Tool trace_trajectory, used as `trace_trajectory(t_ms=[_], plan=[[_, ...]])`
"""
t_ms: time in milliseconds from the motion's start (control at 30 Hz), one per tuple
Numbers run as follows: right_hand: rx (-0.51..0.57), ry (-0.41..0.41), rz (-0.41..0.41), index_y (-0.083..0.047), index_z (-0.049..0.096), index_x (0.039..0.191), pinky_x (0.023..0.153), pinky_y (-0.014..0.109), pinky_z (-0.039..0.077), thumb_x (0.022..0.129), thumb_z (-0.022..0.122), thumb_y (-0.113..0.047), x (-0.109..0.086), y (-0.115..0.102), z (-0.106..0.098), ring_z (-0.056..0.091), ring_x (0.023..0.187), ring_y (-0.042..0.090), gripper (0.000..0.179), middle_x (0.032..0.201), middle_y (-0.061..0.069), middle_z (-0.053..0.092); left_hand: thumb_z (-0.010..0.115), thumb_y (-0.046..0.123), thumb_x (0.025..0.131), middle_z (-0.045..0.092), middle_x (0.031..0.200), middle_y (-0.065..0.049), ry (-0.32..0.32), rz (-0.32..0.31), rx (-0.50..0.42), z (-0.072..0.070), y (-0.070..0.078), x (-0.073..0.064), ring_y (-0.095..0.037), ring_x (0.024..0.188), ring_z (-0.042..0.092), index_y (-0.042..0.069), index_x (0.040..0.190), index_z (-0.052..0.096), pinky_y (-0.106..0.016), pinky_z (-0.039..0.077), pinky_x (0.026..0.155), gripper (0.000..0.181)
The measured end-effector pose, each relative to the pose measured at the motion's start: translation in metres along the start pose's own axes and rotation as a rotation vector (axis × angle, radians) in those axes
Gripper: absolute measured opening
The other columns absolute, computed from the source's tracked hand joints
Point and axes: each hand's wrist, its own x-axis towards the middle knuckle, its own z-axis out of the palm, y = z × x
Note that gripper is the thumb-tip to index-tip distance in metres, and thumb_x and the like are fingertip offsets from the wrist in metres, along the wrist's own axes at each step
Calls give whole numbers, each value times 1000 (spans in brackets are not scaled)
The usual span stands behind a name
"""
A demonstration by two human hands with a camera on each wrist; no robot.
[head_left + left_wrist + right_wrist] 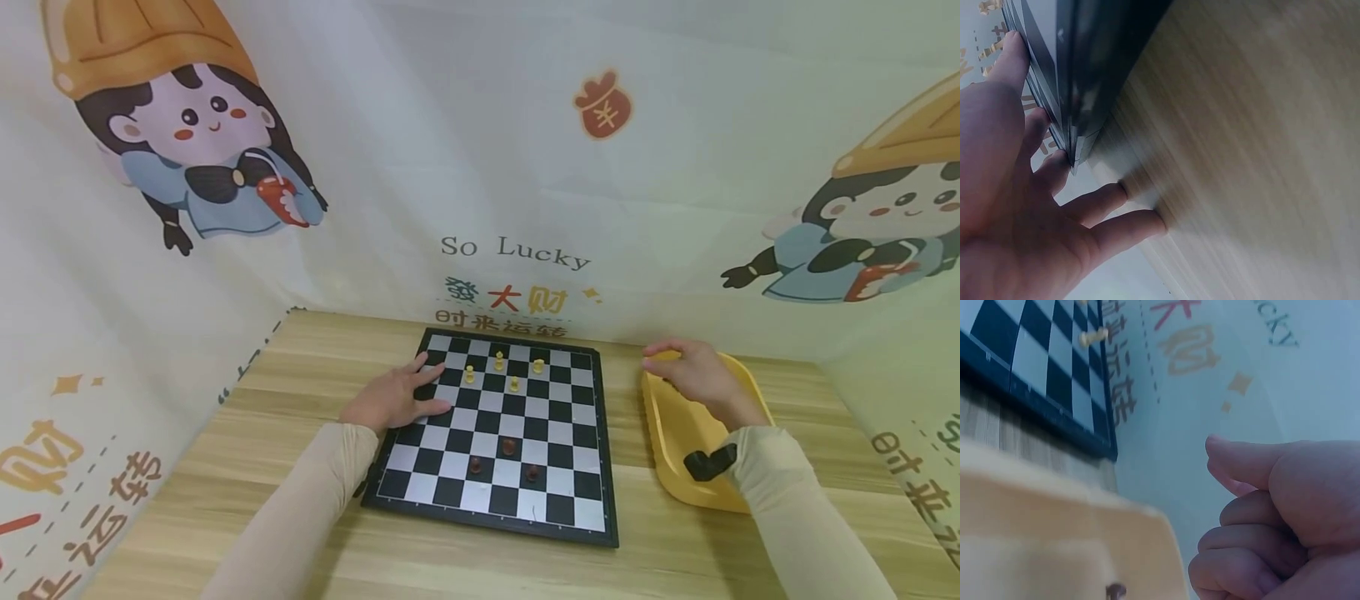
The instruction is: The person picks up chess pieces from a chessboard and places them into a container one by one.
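Note:
My left hand [390,398] rests on the left edge of a black-and-white chessboard [561,454], fingers spread; its thumb lies on the squares. In the left wrist view two fingers [1125,228] reach the table beside the board. Several pale yellow chess pieces [513,384] stand toward the board's far side, and three dark red ones [508,447] nearer me. Over the back of a yellow tray [667,467] hovers my right hand [697,379], fingers curled and thumb close to the index finger; no piece shows between them. A small dark piece [1115,590] appears inside the tray.
The wooden table [300,367] carries the board in the middle, with the tray to its right. A white printed cloth [390,167] hangs behind and along both sides. A black strap mount [711,462] sits on my right wrist.

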Motion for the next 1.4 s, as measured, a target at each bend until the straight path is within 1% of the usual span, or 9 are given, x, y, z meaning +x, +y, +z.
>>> trace_trajectory(t_ms=[100, 200, 333, 433, 533, 600, 700, 933, 1400], plan=[[7, -16, -17, -6, 60, 136, 89, 38, 44, 102, 60, -37, -3, -5, 3, 49, 109, 30, 46, 149, 21, 50, 60, 63, 95, 16, 173, -6, 0, -3, -1, 0, 0, 0, -44, 155, 28, 30, 160, 33, -57, 33, 123, 78], [26, -33, -33, -8, 61, 135, 98, 47, 45, 101, 62, -40, -6, -10, 8, 50, 119, 34, 47, 154, 21, 47, 60, 63, 94, 16, 173, -7, -3, -7, -5, 0, 0, 0, -44, 155, 28, 30, 160, 33, -57, 33, 123, 78], [23, -39, -60, -10, 63, 132, 96, 43, 47, 100, 64, -38, -11, -18, 14, 52, 125, 36, 42, 153, 20, 49, 60, 63, 94, 16, 173, -7, -11, -11, -9, 1, -1, 1, -43, 155, 28, 30, 160, 33, -57, 33, 124, 79], [22, -40, -87, -10, 66, 129, 84, 34, 45, 100, 65, -34, -14, -23, 19, 54, 109, 29, 38, 147, 18, 54, 60, 64, 94, 16, 173, -7, -16, -18, -15, 0, -1, 2, -43, 155, 27, 30, 160, 33, -57, 32, 124, 79], [30, -52, -99, -9, 67, 128, 69, 28, 41, 99, 66, -32, -15, -28, 23, 48, 79, 20, 37, 106, 11, 65, 60, 64, 94, 15, 173, -7, -21, -21, -20, 0, -1, 2, -44, 155, 26, 30, 160, 32, -58, 31, 124, 80], [47, -68, -93, -10, 67, 127, 62, 27, 37, 98, 67, -34, -15, -30, 26, 40, 64, 16, 37, 77, 1, 55, 60, 64, 94, 14, 174, -6, -24, -23, -23, -1, -1, 2, -43, 156, 25, 31, 161, 32, -58, 31, 124, 80], [66, -93, -78, -12, 67, 127, 57, 27, 34, 97, 69, -35, -17, -33, 31, 33, 51, 14, 38, 57, -7, 32, 60, 64, 94, 14, 174, -6, -26, -22, -27, -1, -1, 2, -43, 156, 25, 31, 161, 32, -58, 30, 124, 80], [97, -167, -100, -13, 68, 125, 46, 23, 26, 95, 72, -36, -22, -42, 51, 32, 47, 14, 38, 56, -7, 33, 60, 65, 93, 14, 174, -5, -28, -32, -33, -2, -3, 3, -42, 157, 23, 31, 161, 32, -57, 30, 125, 80], [83, -239, -130, -11, 69, 122, 49, 22, 26, 94, 74, -32, -30, -49, 78, 32, 48, 12, 35, 54, -6, 36, 60, 64, 93, 14, 174, -5, -33, -16, -24, -1, 0, 2, -43, 156, 25, 31, 161, 32, -57, 31, 124, 80]])
